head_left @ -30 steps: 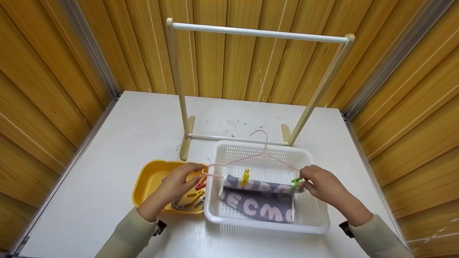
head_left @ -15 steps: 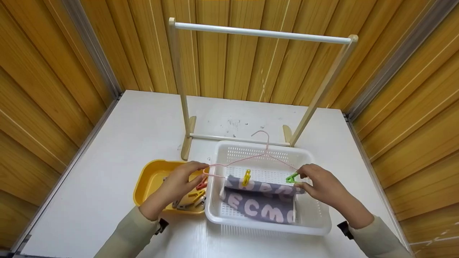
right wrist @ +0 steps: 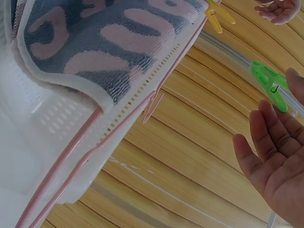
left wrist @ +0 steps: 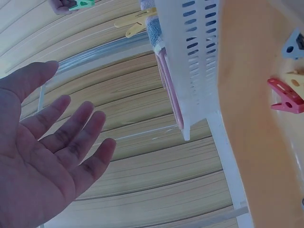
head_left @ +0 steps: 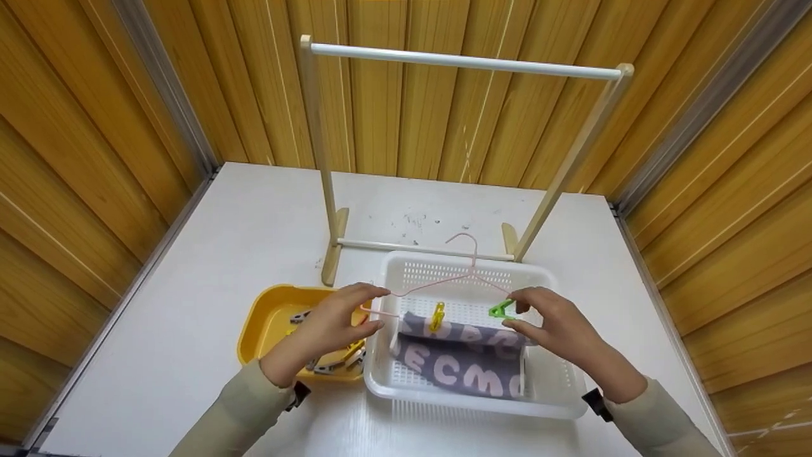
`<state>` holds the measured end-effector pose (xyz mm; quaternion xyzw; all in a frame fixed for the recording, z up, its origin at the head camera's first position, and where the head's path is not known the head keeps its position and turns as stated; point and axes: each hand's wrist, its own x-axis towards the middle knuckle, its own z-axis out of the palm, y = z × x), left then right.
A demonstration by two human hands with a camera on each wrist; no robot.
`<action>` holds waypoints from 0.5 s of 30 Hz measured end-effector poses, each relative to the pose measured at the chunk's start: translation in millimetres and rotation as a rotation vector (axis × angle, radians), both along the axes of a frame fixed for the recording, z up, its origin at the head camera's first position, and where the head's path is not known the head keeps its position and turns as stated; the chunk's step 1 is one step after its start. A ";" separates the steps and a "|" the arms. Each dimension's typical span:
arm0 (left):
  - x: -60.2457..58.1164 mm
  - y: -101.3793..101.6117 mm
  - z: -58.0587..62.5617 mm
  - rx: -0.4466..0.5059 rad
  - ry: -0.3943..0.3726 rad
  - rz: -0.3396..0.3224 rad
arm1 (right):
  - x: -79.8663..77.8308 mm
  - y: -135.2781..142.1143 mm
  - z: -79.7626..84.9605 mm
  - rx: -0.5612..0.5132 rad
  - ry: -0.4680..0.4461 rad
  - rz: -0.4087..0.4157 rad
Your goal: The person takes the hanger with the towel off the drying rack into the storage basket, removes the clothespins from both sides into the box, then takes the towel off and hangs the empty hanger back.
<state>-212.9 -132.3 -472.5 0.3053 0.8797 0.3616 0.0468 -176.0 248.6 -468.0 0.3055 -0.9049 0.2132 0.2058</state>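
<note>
In the head view a dark towel with pink letters is draped over a pink hanger in the white basket. A yellow clothespin clips the towel's upper edge left of centre. My right hand pinches a green clothespin between thumb and fingertips, above the towel's right part. The right wrist view shows that clothespin apart from the cloth. Near the hanger's left end is my left hand, fingers spread and holding nothing, as the left wrist view confirms.
A yellow tub with several clothespins stands left of the basket, partly behind my left hand. Behind the basket rises a wooden rack with a white top bar. Wood-patterned walls enclose the white table.
My right hand has drawn the green clothespin off the towel's right end and carried it left. My left hand has let go of the hanger's left end and shifted slightly right.
</note>
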 end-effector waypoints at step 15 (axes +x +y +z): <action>-1.1 29.3 10.6 0.026 0.047 -0.098 | -12.6 -32.2 2.3 -0.041 0.084 0.187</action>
